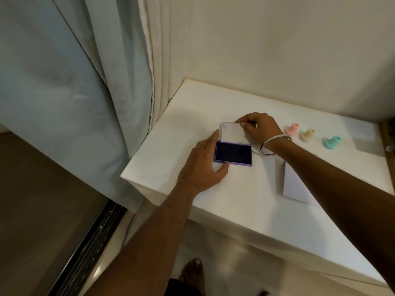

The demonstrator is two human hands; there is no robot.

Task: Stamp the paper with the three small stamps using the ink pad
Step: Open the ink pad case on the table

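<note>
A purple ink pad [233,154] lies open on the white table [192,124], its dark inked face up and its clear lid [232,133] raised behind it. My left hand [203,165] holds the pad's left side, forefinger along the far edge and thumb at the near edge. My right hand [259,127] pinches the lid's upper right corner. Three small stamps stand in a row to the right: pink [291,129], beige [308,135] and teal [330,142]. A white sheet of paper [295,184] lies near the front, partly under my right forearm.
A wall runs behind the table and curtains [85,82] hang at its left end. The table's front edge drops to a tiled floor, where a bare foot [192,272] stands. A dark wooden edge [388,142] borders the table on the far right.
</note>
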